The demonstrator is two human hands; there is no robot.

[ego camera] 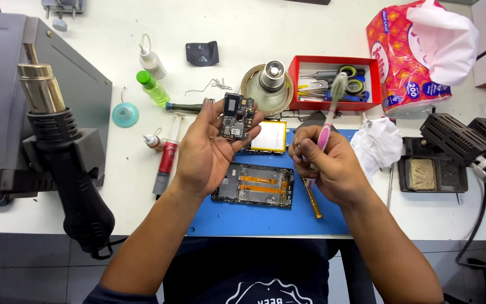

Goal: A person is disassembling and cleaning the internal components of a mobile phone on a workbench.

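While left hand (206, 149) cradles circuit board (237, 116), right hand (327, 163) raises toothbrush (330, 121)

Hot-air gun (63, 163); red tool tray (334, 84); tissue pack (417, 53).

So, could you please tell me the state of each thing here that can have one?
Circuit board: out of the phone, held in left hand.
Toothbrush: upright in right hand.
Phone frame: opened, flat on blue mat.
Tissue pack: open.
Red tray: holds tools.

White table (243, 22) with blue mat (265, 219)
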